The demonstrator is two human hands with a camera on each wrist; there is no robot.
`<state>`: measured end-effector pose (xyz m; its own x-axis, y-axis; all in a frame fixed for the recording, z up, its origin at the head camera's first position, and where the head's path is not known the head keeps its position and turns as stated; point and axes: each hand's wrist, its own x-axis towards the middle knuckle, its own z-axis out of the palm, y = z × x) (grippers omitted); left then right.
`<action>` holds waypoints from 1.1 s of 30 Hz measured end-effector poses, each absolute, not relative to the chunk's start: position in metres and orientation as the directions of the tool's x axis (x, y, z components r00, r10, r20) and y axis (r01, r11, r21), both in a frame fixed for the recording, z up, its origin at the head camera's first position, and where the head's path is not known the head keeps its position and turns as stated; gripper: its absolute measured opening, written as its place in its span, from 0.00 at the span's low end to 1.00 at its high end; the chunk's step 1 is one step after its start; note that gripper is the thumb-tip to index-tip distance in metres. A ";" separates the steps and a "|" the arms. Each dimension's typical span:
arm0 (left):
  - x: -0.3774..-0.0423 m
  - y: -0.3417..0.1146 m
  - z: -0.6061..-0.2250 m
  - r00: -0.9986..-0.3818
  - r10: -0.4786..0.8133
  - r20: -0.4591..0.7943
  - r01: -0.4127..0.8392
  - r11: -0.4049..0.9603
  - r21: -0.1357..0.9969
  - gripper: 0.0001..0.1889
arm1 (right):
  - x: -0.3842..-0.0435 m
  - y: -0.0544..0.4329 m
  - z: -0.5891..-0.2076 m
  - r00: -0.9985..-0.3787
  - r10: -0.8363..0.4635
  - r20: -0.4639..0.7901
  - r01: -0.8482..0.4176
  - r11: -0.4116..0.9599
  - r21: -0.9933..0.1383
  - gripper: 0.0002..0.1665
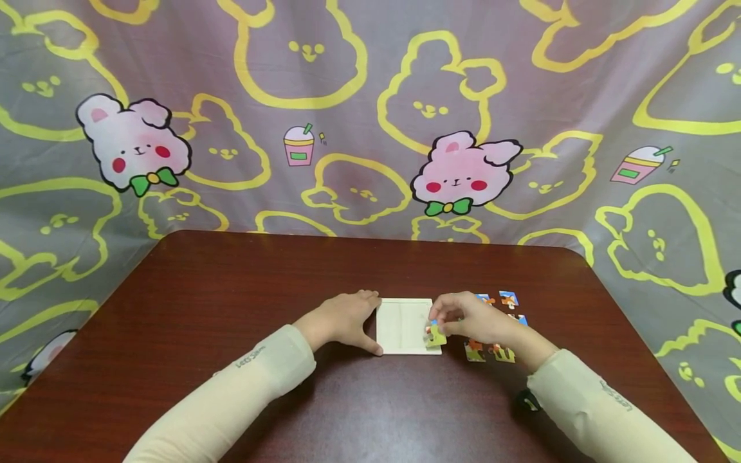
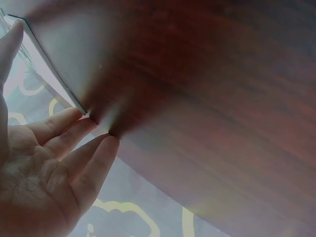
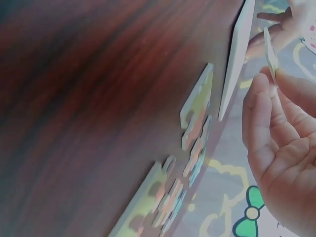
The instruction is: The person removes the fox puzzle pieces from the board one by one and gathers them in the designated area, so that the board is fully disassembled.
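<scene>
A shallow pale wooden puzzle tray (image 1: 402, 325) lies flat on the table, its base bare apart from the part covered by my right hand. My left hand (image 1: 346, 319) is at its left side, thumb and fingers spread straight along the edge; in the left wrist view the fingertips touch the tray's rim (image 2: 52, 69) and the table. Over the tray's right side, my right hand (image 1: 471, 318) pinches a jigsaw puzzle piece (image 1: 435, 334), mostly yellow-green with a bit of blue, between thumb and fingers. The right wrist view shows this piece (image 3: 270, 54) edge-on, raised above the table.
Several loose jigsaw pieces (image 1: 505, 354) lie to the right of the tray, partly hidden under my right hand and forearm. A small black object (image 1: 528, 400) sits by the right sleeve. Behind the dark red-brown table (image 1: 243, 276) hangs a patterned curtain (image 1: 347, 128).
</scene>
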<state>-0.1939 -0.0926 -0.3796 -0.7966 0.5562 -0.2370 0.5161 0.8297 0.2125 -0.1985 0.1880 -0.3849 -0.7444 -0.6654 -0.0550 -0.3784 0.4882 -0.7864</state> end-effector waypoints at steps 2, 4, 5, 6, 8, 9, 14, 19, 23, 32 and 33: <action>-0.194 -0.092 -0.380 -0.794 0.561 -0.234 0.521 0.827 0.213 0.51 | -0.197 0.192 -0.383 -0.751 -0.658 -0.057 -0.366 0.486 -0.793 0.08; -0.195 -0.092 -0.380 -0.793 0.563 -0.232 0.524 0.825 0.212 0.51 | -0.196 0.196 -0.381 -0.764 -0.643 -0.060 -0.354 0.494 -0.794 0.08; -0.195 -0.092 -0.380 -0.793 0.562 -0.233 0.523 0.826 0.210 0.51 | -0.196 0.198 -0.380 -0.770 -0.636 -0.060 -0.350 0.500 -0.792 0.08; -0.195 -0.092 -0.380 -0.794 0.561 -0.234 0.523 0.827 0.208 0.51 | -0.196 0.200 -0.379 -0.774 -0.631 -0.057 -0.348 0.498 -0.794 0.08; -0.195 -0.092 -0.380 -0.797 0.556 -0.237 0.519 0.830 0.203 0.51 | -0.195 0.204 -0.378 -0.783 -0.619 -0.052 -0.344 0.502 -0.794 0.09; -0.195 -0.092 -0.381 -0.798 0.553 -0.240 0.517 0.832 0.200 0.51 | -0.195 0.207 -0.377 -0.789 -0.613 -0.049 -0.342 0.503 -0.793 0.09; -0.195 -0.092 -0.380 -0.797 0.552 -0.245 0.521 0.834 0.182 0.51 | -0.191 0.223 -0.374 -0.817 -0.574 -0.059 -0.308 0.520 -0.796 0.09; -0.195 -0.091 -0.379 -0.797 0.550 -0.249 0.521 0.835 0.176 0.52 | -0.186 0.241 -0.373 -0.842 -0.536 -0.053 -0.282 0.523 -0.804 0.10; -0.195 -0.091 -0.379 -0.799 0.547 -0.250 0.517 0.837 0.177 0.51 | -0.181 0.256 -0.373 -0.863 -0.504 -0.029 -0.271 0.512 -0.815 0.11; -0.194 -0.092 -0.380 -0.803 0.541 -0.252 0.511 0.841 0.177 0.52 | -0.170 0.287 -0.373 -0.903 -0.426 -0.054 -0.209 0.548 -0.810 0.14; -0.194 -0.092 -0.380 -0.803 0.540 -0.252 0.510 0.842 0.177 0.52 | -0.170 0.290 -0.374 -0.908 -0.415 -0.060 -0.202 0.556 -0.806 0.14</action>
<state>-0.1943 -0.0917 -0.3802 -0.8030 0.5400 -0.2522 0.5103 0.8416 0.1771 -0.1697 0.2903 -0.3736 -0.9077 -0.4153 -0.0596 -0.2017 0.5564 -0.8061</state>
